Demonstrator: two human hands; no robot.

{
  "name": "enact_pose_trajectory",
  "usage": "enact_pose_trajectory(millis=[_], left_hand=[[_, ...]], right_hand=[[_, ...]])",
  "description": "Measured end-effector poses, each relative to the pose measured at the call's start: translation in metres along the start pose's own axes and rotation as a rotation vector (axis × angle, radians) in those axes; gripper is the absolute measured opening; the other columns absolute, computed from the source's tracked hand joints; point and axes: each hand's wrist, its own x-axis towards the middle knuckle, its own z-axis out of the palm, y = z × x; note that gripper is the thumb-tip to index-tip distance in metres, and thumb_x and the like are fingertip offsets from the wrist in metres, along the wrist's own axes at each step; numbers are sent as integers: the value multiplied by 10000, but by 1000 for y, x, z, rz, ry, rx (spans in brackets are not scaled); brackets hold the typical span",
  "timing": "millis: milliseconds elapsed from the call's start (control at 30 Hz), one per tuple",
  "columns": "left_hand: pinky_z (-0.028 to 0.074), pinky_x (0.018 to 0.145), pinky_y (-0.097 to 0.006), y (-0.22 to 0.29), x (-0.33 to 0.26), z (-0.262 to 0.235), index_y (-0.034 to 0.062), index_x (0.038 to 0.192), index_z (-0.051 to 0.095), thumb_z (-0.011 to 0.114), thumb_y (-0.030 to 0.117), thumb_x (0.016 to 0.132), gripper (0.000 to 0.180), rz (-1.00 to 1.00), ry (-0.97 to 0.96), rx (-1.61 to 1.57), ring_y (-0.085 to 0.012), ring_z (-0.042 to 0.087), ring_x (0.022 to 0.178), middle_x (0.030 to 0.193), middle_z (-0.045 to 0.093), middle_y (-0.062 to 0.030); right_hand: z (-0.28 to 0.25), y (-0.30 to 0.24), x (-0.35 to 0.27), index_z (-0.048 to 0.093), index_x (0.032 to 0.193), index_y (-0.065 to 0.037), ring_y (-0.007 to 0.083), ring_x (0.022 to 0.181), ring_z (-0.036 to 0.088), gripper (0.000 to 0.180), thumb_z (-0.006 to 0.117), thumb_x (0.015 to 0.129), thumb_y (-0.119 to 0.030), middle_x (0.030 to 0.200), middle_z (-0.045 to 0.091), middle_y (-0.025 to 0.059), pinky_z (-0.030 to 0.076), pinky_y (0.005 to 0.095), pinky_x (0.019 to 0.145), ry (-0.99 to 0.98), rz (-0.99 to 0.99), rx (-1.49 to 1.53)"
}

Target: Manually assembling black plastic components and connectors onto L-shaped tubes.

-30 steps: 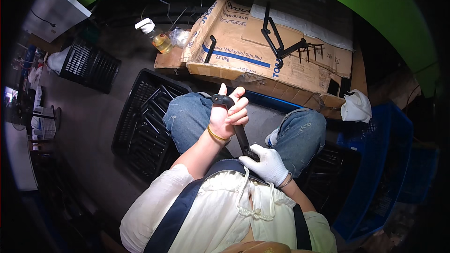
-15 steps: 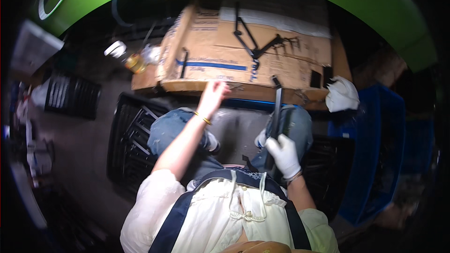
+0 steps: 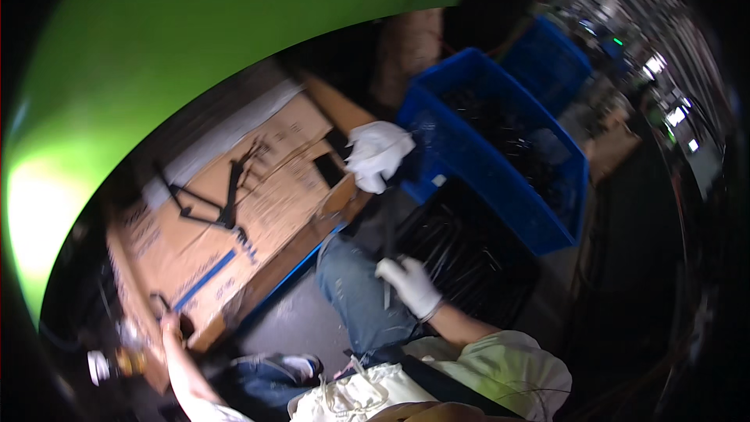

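- At near-left corner of cardboard-covered surface (image 3: pixel 291 202): left hand (image 3: pixel 173 327), blurred, close beside small black handle (image 3: pixel 161 302). Cannot tell width of grip, nor whether touching.
- Treat black handle as probably light, stiff and not fragile; take hold at mid-length, clear of both ends.
- Toward middle of surface: black jointed frame (image 3: pixel 230 202), lying untouched.
- Off near edge of surface, toward its right end: black bar (image 3: pixel 389 234), held upright in frame by closed grip of gloved right hand (image 3: pixel 408 285), near lower end.
- Treat black bar as likely rigid, modest in weight, possibly slippery if smooth; grasp nearer mid-length to limit swing.
- Compared with half a second earlier: view turned rightward; left hand shifted from near edge of surface to near-left corner; black bar retained in right hand.
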Motion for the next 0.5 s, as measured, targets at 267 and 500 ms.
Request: enact_pose_trajectory(millis=[267,500], left_hand=[[465,892,-455,48,-23,-30,82,1352,439,462,414,929,538,269,30,-200,-372,579,1029,1157,608,-234],[501,802,-401,13,16,-23,48,1234,555,465,289,950,383,273,153,-332,-324,609,909,1068,636,-206]], right_hand=[[35,-4,-4,671,984,3,53,770,536,228,634,945,-219,820,646,-11,469,250,712,-261,118,-46],[33,30,12,672,912,-5,61,703,520,303,640,939,-305,732,612,-9,448,278,637,-271,-38,5]])
